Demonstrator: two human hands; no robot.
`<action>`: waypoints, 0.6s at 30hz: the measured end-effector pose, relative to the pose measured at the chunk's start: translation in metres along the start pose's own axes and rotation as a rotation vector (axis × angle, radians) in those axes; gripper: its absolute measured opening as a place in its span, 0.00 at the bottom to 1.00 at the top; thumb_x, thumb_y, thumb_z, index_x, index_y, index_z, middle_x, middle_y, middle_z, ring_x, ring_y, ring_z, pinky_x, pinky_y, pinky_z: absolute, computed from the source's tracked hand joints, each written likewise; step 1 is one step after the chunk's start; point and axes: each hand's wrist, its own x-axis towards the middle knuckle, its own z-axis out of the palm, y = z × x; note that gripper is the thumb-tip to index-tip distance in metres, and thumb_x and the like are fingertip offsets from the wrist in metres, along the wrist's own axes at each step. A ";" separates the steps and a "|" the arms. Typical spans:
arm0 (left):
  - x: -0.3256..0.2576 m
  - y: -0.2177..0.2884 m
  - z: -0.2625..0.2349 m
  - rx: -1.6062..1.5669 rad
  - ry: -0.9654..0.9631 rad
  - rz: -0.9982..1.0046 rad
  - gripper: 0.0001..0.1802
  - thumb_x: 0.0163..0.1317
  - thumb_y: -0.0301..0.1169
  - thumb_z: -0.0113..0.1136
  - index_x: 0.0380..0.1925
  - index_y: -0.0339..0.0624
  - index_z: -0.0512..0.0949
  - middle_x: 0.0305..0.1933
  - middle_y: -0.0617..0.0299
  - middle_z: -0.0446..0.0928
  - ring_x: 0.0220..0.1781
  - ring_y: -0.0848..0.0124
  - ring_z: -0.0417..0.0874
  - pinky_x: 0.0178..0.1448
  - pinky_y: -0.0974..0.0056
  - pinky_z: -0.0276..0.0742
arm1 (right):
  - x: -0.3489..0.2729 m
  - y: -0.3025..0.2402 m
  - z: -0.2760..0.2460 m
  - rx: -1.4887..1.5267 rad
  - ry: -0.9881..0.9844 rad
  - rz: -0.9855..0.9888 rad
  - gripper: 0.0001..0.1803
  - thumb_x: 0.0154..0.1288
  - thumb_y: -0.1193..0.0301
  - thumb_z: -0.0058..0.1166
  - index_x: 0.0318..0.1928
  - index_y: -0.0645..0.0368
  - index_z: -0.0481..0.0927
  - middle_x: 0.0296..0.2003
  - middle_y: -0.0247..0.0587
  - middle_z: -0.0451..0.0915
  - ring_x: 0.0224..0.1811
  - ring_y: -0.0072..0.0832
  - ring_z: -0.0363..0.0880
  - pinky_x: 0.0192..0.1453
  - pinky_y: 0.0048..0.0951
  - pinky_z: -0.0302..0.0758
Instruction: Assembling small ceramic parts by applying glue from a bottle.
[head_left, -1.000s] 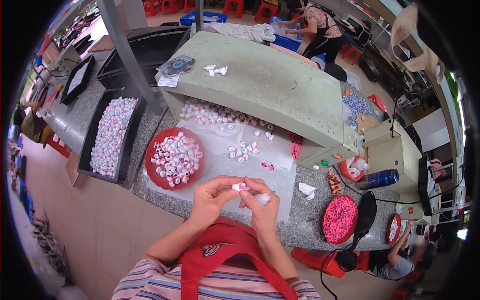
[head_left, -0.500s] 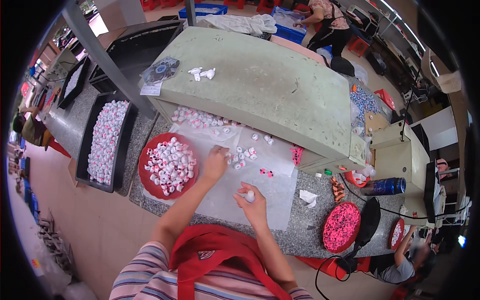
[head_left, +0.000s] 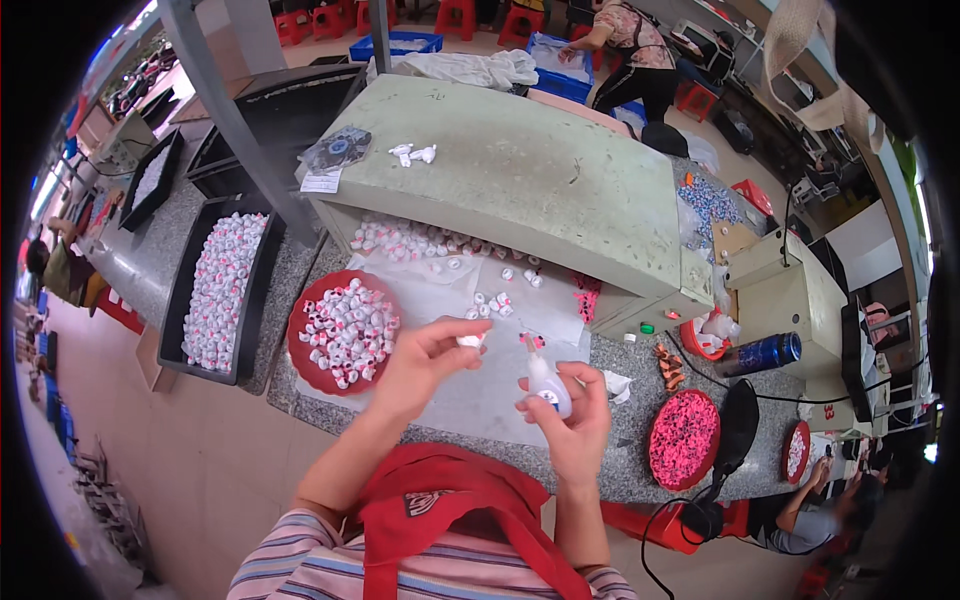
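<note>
Between the fingertips of my left hand (head_left: 425, 362) is a small white piece (head_left: 471, 341), pinched above the white paper sheet (head_left: 470, 400). My right hand (head_left: 578, 415) is wrapped round a small white squeeze bottle (head_left: 548, 385), whose thin nozzle points up toward the sheet's far side. Beyond the nozzle tip lie small pink and black bits (head_left: 533, 342). A loose group of white pieces (head_left: 488, 305) rests on the sheet, farther off than my left hand. To the left, a red bowl (head_left: 293, 350) holds many white pieces with pink and dark marks.
A greenish metal cabinet (head_left: 500, 170) overhangs the far side of the sheet, with white pieces beneath it. At left stands a black tray (head_left: 165, 330) of white pieces. On the right are a red bowl of pink and black bits (head_left: 684, 440) and a blue bottle (head_left: 755, 354).
My left hand has come back from the loose pieces and now pinches one. The squeeze bottle in my right hand has moved right, its nozzle now in sight. The head view has shifted slightly.
</note>
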 end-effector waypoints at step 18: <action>-0.042 0.016 0.043 0.025 0.107 0.411 0.18 0.47 0.10 0.54 0.40 0.28 0.68 0.44 0.52 0.68 0.47 0.64 0.75 0.49 0.64 0.77 | -0.043 -0.027 0.003 -0.592 0.045 -0.817 0.12 0.42 0.80 0.56 0.32 0.66 0.74 0.22 0.44 0.77 0.18 0.31 0.75 0.22 0.24 0.71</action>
